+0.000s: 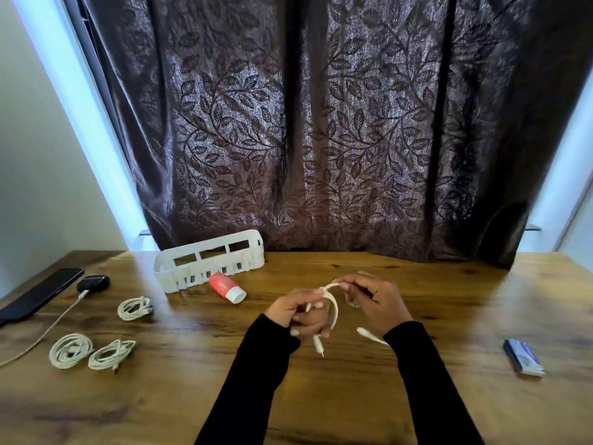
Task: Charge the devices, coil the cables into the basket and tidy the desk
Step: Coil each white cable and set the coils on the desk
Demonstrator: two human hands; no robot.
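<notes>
Over the middle of the wooden desk point(321, 396) both hands work a white cable point(333, 308). My left hand point(298, 313) grips its loops, one plug end hanging below the fingers. My right hand point(372, 303) pinches the cable's upper bend, and the other plug end trails by the right wrist. Three coiled white cables lie on the desk's left part: one point(134, 308) farther back, two point(70, 350) point(110, 353) side by side nearer me. The white slotted basket point(208, 263) stands at the back left, nothing visible inside it. A dark phone point(38, 295) and a small black device point(93, 283) with a plugged-in cable lie at far left.
A red tube with a white cap point(226, 288) lies on its side just in front of the basket. A small blue and white box point(523, 357) sits near the desk's right edge. A dark leaf-patterned curtain point(321, 123) hangs behind the desk.
</notes>
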